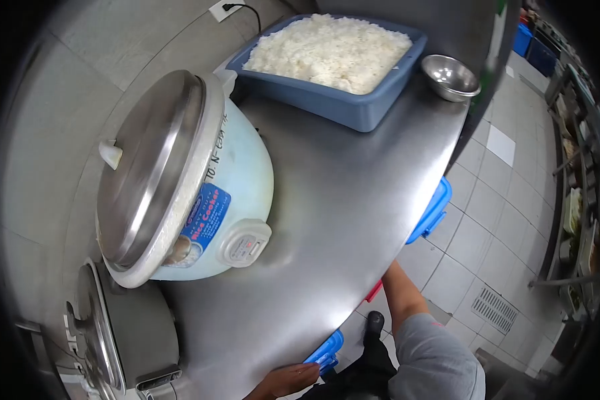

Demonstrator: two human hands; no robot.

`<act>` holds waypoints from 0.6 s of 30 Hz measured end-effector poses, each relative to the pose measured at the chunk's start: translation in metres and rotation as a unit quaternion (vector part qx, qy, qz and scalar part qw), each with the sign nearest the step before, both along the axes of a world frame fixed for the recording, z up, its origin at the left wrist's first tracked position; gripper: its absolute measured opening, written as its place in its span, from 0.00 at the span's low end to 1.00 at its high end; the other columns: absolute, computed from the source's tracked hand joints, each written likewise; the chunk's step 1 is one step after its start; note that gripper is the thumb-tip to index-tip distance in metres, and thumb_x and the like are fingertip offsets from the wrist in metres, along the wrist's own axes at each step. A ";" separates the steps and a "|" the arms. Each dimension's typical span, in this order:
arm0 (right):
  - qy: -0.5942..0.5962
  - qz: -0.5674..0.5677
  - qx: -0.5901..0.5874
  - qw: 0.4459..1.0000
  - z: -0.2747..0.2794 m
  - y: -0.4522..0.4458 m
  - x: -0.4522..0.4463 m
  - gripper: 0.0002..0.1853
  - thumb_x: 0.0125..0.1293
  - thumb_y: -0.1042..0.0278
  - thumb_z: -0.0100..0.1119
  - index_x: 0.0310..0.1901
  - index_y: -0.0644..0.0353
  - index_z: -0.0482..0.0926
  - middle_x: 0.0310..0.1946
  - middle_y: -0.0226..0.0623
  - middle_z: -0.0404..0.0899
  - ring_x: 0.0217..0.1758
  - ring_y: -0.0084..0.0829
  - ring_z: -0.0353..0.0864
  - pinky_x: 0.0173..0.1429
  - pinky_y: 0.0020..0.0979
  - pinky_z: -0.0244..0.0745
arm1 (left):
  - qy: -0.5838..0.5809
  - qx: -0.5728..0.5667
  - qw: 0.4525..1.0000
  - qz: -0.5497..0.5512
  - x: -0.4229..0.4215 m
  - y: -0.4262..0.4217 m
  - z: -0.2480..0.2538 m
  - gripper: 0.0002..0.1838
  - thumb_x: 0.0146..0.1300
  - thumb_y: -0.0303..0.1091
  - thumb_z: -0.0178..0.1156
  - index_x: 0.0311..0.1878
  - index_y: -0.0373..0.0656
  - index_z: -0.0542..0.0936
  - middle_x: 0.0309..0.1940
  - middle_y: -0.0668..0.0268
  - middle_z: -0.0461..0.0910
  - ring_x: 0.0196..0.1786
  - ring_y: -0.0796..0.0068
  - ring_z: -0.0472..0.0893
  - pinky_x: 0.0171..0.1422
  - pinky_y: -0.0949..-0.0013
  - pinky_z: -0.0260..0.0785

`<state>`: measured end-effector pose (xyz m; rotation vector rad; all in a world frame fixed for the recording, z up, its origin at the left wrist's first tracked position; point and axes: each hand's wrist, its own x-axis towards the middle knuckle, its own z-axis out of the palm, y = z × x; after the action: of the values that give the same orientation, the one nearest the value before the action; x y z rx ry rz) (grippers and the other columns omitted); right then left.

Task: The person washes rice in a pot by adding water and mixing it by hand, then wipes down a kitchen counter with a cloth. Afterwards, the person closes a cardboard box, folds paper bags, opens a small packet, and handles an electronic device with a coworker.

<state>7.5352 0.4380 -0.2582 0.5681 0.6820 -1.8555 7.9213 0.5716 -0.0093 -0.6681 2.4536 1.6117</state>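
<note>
Well, glossy blue plastic by L hand; R hand hidden; can't tell grips.

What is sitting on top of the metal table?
A rice cooker, a blue tub heaped with white rice, at least one metal bowl and apparently a grey pot. The tabletop beneath them is covered, and the cooker's lid hides its inside.

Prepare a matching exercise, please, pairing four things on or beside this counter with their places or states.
1. Rice
2. Metal bowl
3. Large rice cooker
4. Left hand

A. Lid on, blue label showing
B. Beside a blue plastic piece at the edge of the counter
C. Heaped in the grey-blue tub
D. Right of the tub

Pairs: 1-C, 2-D, 3-A, 4-B.
</note>
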 end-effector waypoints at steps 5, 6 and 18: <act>0.004 0.034 0.039 0.999 -0.011 0.022 0.028 0.26 0.68 0.47 0.40 0.59 0.58 0.62 0.57 0.42 0.68 0.58 0.43 0.70 0.58 0.50 0.66 | -0.105 0.249 0.940 0.206 -0.021 -0.001 0.018 0.22 0.58 0.41 0.57 0.54 0.43 0.74 0.49 0.55 0.75 0.54 0.71 0.75 0.62 0.70 0.64; 0.006 0.039 0.048 0.998 -0.011 0.028 0.033 0.26 0.67 0.47 0.40 0.59 0.58 0.62 0.58 0.42 0.67 0.58 0.43 0.70 0.58 0.50 0.66 | -0.188 0.331 0.906 0.187 -0.023 -0.010 0.013 0.20 0.62 0.35 0.51 0.56 0.38 0.70 0.53 0.59 0.73 0.56 0.73 0.72 0.64 0.72 0.61; 0.165 0.120 0.181 0.962 0.030 0.066 0.066 0.30 0.64 0.45 0.43 0.60 0.59 0.61 0.60 0.41 0.65 0.60 0.41 0.68 0.57 0.52 0.65 | -0.001 -0.535 0.808 -0.248 -0.030 -0.017 0.035 0.17 0.59 0.29 0.48 0.53 0.41 0.69 0.51 0.65 0.72 0.56 0.75 0.71 0.66 0.74 0.61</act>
<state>7.6008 0.5041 -0.2277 0.3847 1.2750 -1.6174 7.8908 0.5550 0.0259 -0.0371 3.0059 -0.0607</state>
